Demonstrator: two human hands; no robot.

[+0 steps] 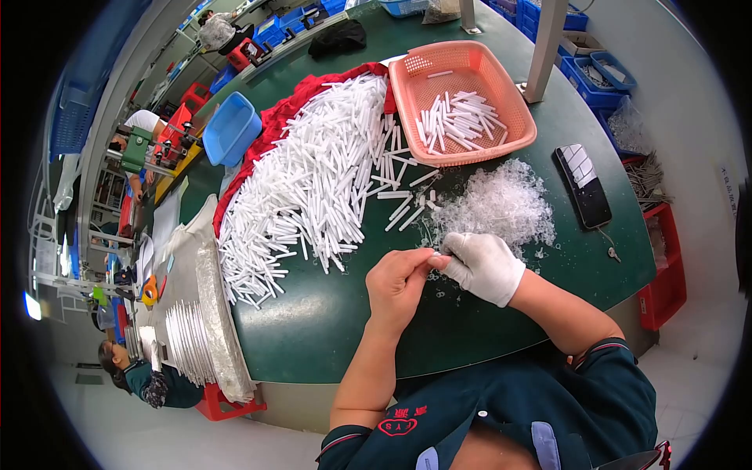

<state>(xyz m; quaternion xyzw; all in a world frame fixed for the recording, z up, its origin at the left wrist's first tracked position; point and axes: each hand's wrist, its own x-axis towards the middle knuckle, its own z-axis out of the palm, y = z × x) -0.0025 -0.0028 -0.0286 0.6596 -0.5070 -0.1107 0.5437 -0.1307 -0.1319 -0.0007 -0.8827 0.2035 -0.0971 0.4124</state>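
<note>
Near: left hand (398, 286), bare, thumb and forefinger pinched on a small white piece (436, 253); most of it hidden by the fingers. Right hand (487, 266), in a white fabric glove, curled with fingertips meeting the left's; whether it grips the piece too, cannot tell. Clock below is read from the hands, 12 straight away from the wearer.

At 1–2 o'clock, just beyond the glove: heap of clear scraps (501, 205), thin, curled, glossy, loosely tangled. At 10–11: broad pile of white sticks (313, 176), short, straight, uniform, matt, strewn at all angles; strays at its right edge, towards 12.

Handling (judged): a stick should be light, stiff and fairly smooth, apt to roll; mid-length pinch between thumb and forefinger suits. Brittleness cannot be told. Scraps probably springy and clingy.

At 2: black phone (583, 188), flat, shiny, a key (613, 253) beside its near end. At 12: orange basket (470, 159), perforated plastic, more sticks inside. Under and behind the pile, red cloth (270, 121), creased and soft. Farther at 10: blue tub (233, 129), smooth plastic. Counter (313, 337): dark green, smooth, faintly glossy.
</note>
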